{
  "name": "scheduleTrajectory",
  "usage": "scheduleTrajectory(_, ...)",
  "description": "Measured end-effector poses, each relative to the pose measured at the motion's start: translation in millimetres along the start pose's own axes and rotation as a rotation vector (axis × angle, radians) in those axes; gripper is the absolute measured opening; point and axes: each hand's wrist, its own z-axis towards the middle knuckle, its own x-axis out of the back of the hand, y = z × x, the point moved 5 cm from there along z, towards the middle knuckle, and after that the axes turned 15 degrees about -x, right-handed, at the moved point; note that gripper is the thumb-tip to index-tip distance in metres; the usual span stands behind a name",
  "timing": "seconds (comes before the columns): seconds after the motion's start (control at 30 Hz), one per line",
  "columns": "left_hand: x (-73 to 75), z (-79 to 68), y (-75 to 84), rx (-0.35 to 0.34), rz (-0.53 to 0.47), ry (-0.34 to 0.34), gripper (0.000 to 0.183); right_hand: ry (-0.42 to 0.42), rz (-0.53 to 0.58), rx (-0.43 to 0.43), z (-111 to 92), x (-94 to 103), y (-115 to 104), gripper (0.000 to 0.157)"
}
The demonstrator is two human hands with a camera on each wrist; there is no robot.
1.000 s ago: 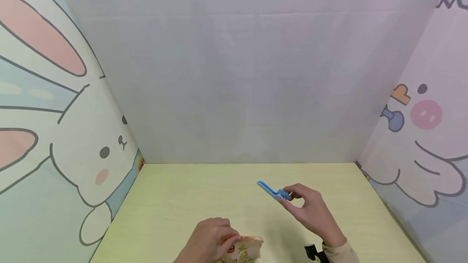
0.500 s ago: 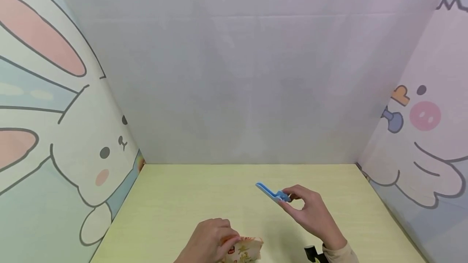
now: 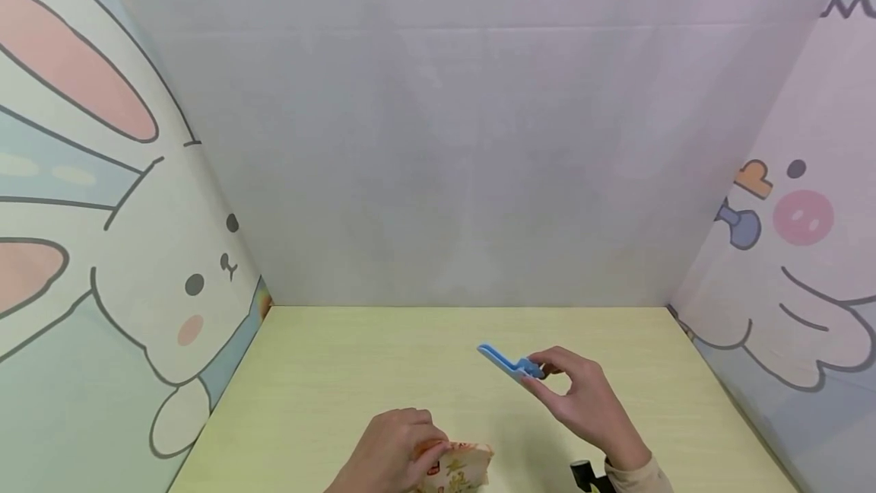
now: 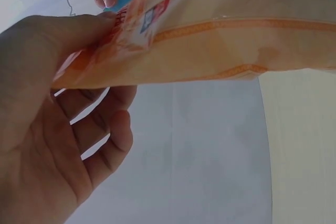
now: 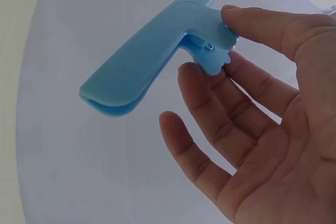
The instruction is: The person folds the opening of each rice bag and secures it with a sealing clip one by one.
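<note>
Near the front edge of the head view, my left hand [image 3: 397, 447] pinches the top edge of a printed plastic food bag [image 3: 457, 467]. The left wrist view shows the thumb above and fingers below the orange-trimmed bag [image 4: 220, 51]. Further right and higher, my right hand [image 3: 582, 398] holds a blue bag clip [image 3: 503, 361] by its handles, above the table and apart from the bag. In the right wrist view the thumb and fingers pinch the handles of the clip [image 5: 142, 56], whose long jaws lie together. The lower part of the bag is cut off in the head view.
The pale yellow table [image 3: 328, 356] runs back to a plain grey-white cloth wall [image 3: 438, 158]. Side panels with a cartoon rabbit [image 3: 164, 310] and another cartoon animal [image 3: 801, 272] stand left and right. A black device [image 3: 588, 475] sits by the right wrist.
The blue bag clip has tilted and shifted very slightly to the left and down. The left hand and the bag stay in place.
</note>
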Motion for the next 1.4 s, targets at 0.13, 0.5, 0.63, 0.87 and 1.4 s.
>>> scheduleTrajectory(0.13, 1.0, 0.7, 0.7, 0.006, 0.002, -0.008, 0.010, 0.003, 0.009, 0.006, -0.6, 1.8, -1.2, 0.022)
scheduleTrajectory(0.5, 1.7, 0.3, 1.5, 0.058, -0.036, -0.015, 0.008, -0.022, 0.016, 0.038, -2.8, 4.6, -4.7, 0.022)
scheduleTrajectory(0.63, 2.2, 0.8, 2.4, 0.052, -0.016, -0.005, 0.008, -0.045, 0.015, 0.058, -4.1, 5.0, -6.0, 0.022)
scheduleTrajectory(0.87, 3.3, 1.5, 4.5, 0.032, 0.009, 0.001, 0.008, -0.058, 0.025, 0.074, -5.9, 5.1, -6.7, 0.022)
scheduleTrajectory(1.4, 3.6, 1.0, 4.7, 0.020, 0.039, 0.009, 0.007, -0.140, 0.064, 0.116, -8.6, -1.3, -13.2, 0.019)
